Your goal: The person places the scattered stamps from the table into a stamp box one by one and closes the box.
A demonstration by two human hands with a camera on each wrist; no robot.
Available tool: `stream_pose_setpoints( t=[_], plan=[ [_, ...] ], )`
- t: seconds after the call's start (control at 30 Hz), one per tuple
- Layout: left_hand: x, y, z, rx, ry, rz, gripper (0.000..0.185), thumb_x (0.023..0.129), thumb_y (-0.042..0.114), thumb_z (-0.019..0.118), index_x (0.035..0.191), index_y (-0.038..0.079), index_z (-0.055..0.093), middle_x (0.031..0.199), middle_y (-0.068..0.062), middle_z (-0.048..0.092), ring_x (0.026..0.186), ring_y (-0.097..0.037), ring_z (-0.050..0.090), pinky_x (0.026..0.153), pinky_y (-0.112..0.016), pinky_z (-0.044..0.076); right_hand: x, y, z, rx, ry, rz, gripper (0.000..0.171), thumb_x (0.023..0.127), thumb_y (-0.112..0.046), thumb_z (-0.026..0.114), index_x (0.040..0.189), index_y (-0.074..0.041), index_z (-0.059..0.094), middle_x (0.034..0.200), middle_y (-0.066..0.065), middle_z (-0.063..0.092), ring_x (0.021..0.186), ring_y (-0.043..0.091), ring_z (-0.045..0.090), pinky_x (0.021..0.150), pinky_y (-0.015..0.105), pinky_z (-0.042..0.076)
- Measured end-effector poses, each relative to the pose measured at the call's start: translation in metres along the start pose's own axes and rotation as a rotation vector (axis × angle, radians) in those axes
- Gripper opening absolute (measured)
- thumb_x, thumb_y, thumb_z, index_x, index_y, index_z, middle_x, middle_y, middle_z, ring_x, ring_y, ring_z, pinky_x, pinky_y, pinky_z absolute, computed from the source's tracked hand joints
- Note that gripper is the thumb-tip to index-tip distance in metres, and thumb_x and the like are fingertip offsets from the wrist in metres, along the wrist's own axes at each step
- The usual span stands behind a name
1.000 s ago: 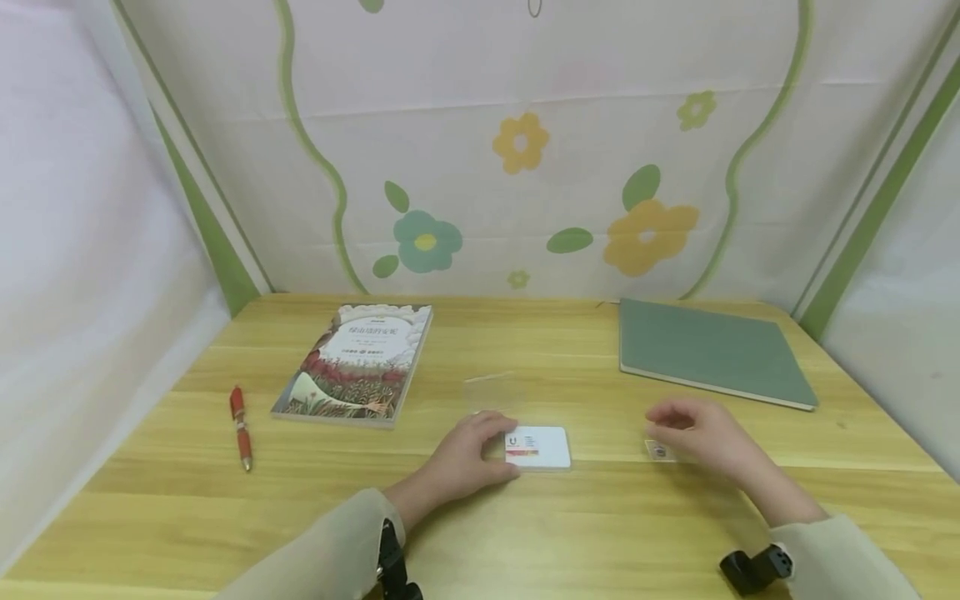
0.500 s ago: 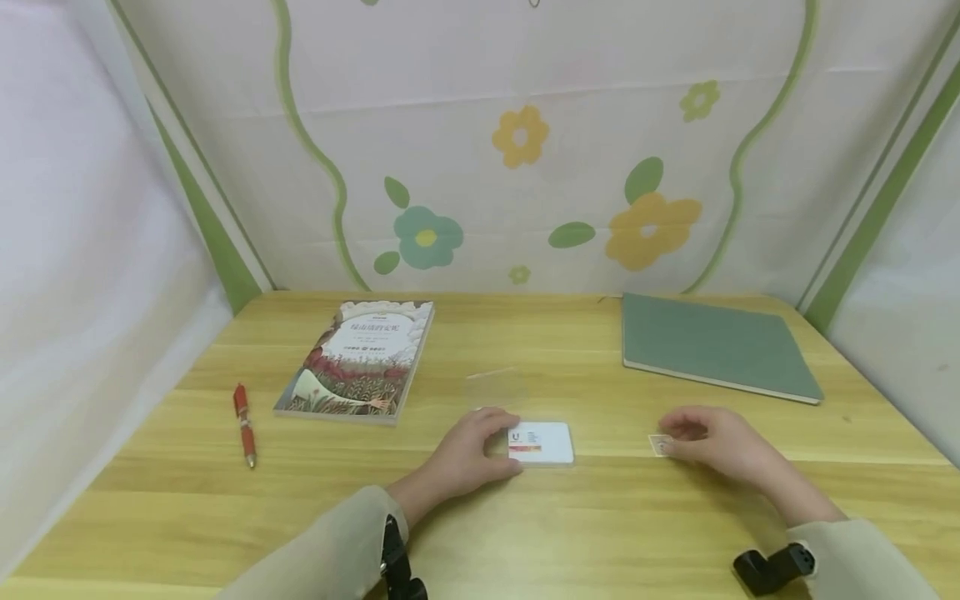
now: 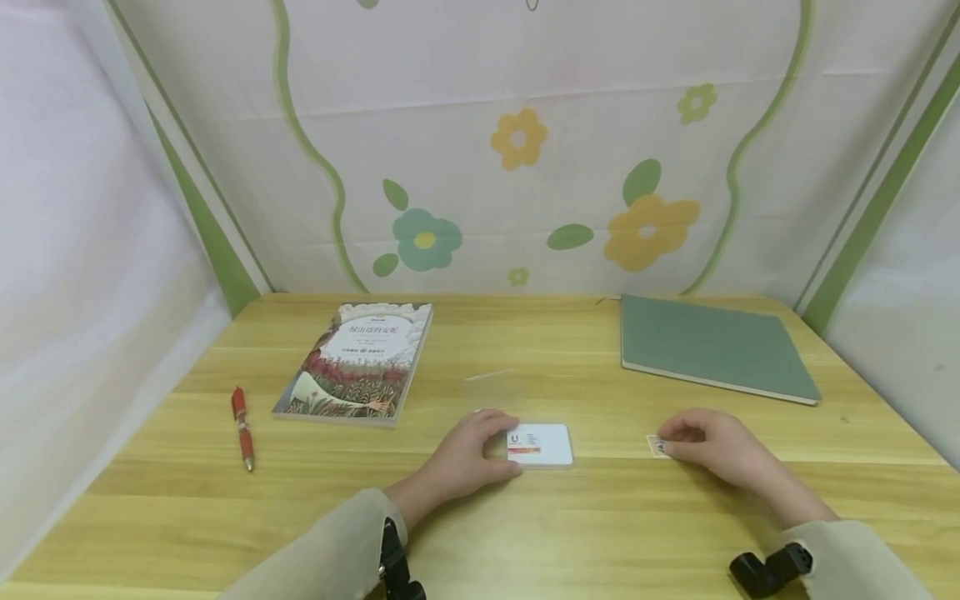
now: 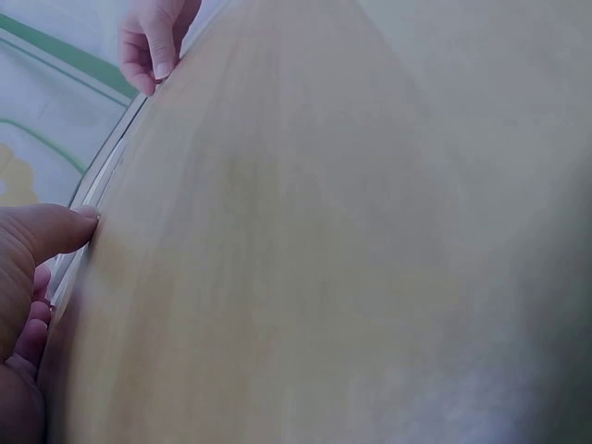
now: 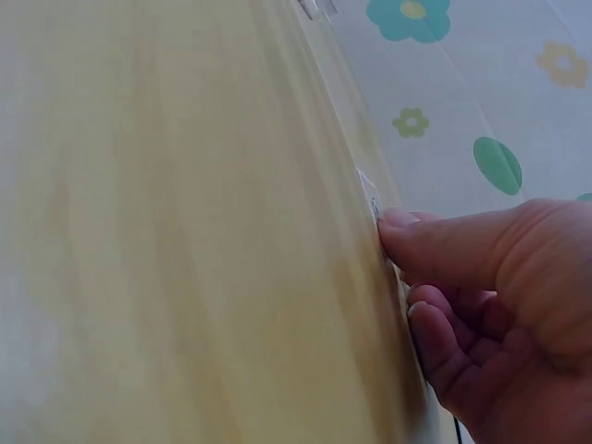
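A white card (image 3: 551, 444) with a U logo and a red-orange strip at its left end lies flat at the middle of the table. My left hand (image 3: 476, 454) holds that left end, thumb at the near edge and index finger at the far edge. Off to the right, a small square piece (image 3: 656, 446) with a pale border and a dark mark sits at the fingertips of my right hand (image 3: 712, 446). Thumb and fingers pinch its right side, hiding part of it. The right wrist view shows the right thumb (image 5: 444, 245) pressed low, near the tabletop.
Behind the white card is a faint clear plastic piece (image 3: 495, 390). A paperback book (image 3: 356, 362) and a red pen (image 3: 242, 429) lie to the left. A green notebook (image 3: 716, 348) lies at the back right, before a flowered curtain (image 3: 465, 150).
My right hand has shifted slightly right and down from a second ago, and more of the small square now shows beside its fingertips. The left hand keeps its place on the card.
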State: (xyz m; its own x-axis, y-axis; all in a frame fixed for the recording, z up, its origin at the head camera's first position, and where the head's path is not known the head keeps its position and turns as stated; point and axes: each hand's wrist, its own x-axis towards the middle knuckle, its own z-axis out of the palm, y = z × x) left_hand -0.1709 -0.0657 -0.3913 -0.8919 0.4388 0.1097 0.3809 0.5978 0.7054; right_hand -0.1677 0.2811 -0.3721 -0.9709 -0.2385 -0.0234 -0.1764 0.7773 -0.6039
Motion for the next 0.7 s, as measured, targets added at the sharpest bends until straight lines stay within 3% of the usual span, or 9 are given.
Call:
stream_pose_setpoints(
  t=[0.7],
  plan=[
    [-0.0004,-0.0005,0.0,0.007,-0.009,-0.006,0.058,0.072,0.028,0.076,0.125,0.01,0.057,0.127,-0.006,0.055,0.117,-0.026,0.048,0.101,-0.047,0.037,-0.0012,-0.004,0.0067,0.011,0.055,0.014,0.018,0.08,-0.016,0.07,0.091,-0.008,0.058,0.083,0.001,0.058,0.075,0.009,0.05,0.064,0.022,0.043]
  ],
)
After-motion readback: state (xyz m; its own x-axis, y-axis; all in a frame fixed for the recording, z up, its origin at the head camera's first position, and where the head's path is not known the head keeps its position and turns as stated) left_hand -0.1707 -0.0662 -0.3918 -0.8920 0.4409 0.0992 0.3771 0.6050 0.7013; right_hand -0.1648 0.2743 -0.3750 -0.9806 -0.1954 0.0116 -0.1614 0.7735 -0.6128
